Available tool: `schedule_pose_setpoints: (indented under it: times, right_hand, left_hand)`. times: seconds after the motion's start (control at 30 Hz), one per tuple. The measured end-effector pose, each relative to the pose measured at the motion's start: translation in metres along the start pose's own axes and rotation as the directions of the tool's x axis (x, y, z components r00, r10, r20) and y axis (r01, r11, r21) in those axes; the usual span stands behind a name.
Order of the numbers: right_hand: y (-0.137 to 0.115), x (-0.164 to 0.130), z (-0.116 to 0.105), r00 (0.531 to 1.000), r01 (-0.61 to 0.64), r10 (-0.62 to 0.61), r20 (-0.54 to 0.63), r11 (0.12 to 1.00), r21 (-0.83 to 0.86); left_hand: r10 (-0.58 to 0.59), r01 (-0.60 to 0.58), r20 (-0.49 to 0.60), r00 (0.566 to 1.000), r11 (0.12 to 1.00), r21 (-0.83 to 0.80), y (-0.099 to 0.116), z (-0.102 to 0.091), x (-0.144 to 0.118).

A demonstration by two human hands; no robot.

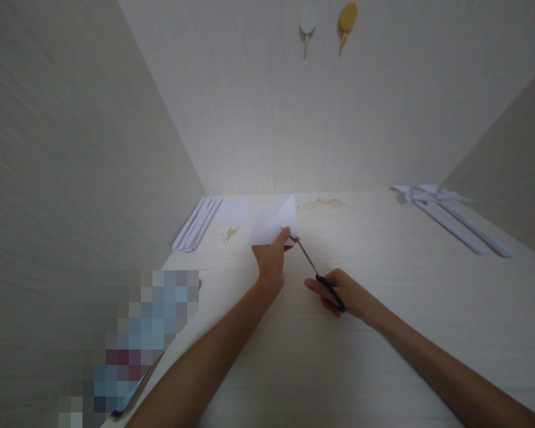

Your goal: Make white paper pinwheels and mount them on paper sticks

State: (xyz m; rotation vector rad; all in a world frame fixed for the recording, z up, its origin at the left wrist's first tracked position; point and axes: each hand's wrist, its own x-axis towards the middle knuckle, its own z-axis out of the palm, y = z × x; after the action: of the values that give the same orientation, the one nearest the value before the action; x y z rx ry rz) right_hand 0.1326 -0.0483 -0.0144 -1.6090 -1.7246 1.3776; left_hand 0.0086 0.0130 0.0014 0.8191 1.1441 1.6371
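Observation:
My left hand grips a white square sheet of paper, with the thumb on top and the sheet's upper right corner lifted. In my right hand is a pair of scissors with black handles. Its metal blades point up and left to the paper's lower right edge, beside my left fingertips. Whether the blades are cutting into the sheet, I cannot tell. Part of the paper's lower edge is hidden behind my left hand.
Rolled paper sticks lie at the left, beside a flat paper square and several toothpicks. Paper pinwheels on rolled sticks rest at the right. Two hooks, white and yellow, are on the wall. A blurred-out object stands lower left.

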Motion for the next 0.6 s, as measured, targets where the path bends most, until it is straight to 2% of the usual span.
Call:
schedule_pose_setpoints:
  times: [0.6]
  right_hand:
    - [0.0001, 0.0008, 0.0007, 1.000, -0.004, 0.004, -0.016, 0.999, -0.039]
  left_hand:
    - [0.022, -0.022, -0.020, 1.000, 1.000, -0.001, 0.0012, 0.0013, 0.0009]
